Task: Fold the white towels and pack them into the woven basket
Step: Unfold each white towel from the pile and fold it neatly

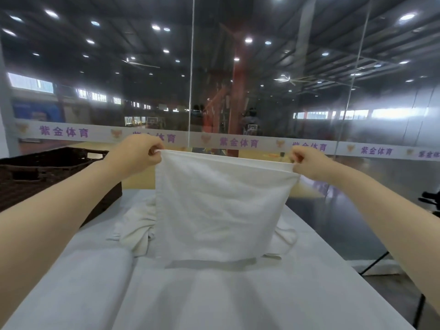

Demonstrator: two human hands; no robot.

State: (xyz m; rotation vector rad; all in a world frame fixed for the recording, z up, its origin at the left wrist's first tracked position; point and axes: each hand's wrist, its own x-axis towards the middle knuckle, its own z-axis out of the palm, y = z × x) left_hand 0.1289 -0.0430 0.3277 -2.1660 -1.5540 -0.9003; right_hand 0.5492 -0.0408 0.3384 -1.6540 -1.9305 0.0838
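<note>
Hands, left [139, 153] and right [309, 164], each pinch a top corner of the towel [219, 206], hanging it flat for folding; basket [47, 172] waits left of it.

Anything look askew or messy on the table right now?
Only the crumpled towels heaped behind the held towel, not yet folded. The left hand and right hand pinch its top corners level, so it hangs straight. Nothing looks damaged.
</note>
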